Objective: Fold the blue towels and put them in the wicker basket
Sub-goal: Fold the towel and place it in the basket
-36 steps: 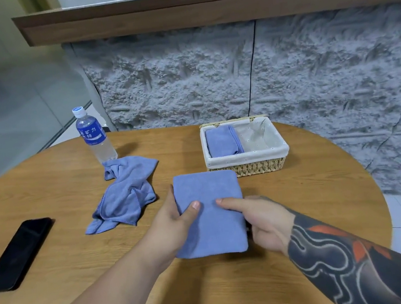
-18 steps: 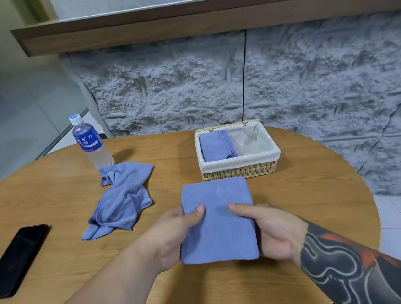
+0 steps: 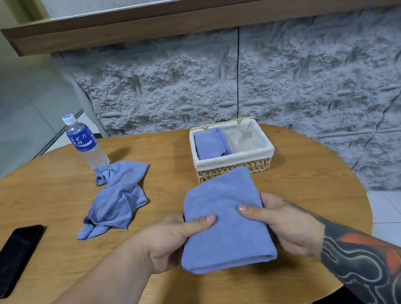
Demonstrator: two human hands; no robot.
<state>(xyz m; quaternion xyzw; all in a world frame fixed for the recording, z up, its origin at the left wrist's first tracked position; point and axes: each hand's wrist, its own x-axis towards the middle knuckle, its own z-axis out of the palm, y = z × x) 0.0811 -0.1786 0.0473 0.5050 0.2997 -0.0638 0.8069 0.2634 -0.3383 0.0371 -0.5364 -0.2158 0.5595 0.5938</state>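
Count, items in view:
- Towels, blue: 3. Folded towel (image 3: 225, 224) between the hands; crumpled towel (image 3: 117, 196) on the table (image 3: 49, 194); third towel (image 3: 209, 143) in the basket (image 3: 234, 169).
- Basket: 1.
- Bottle (image 3: 83, 142): 1.
- Phone (image 3: 11, 258): 1.
- Table: 1.
- Hands: 2. Left hand (image 3: 170, 242), right hand (image 3: 285, 227).

Soft even light (edges warped).

We find the wicker basket (image 3: 235, 157) open in its right half; a folded towel (image 3: 209, 143) fills its left. Its near wall rises just past the held towel (image 3: 225, 226). A crumpled towel (image 3: 117, 196), bottle (image 3: 84, 142) and phone (image 3: 11, 258) crowd the bench (image 3: 311, 189) at left; its right lies bare.
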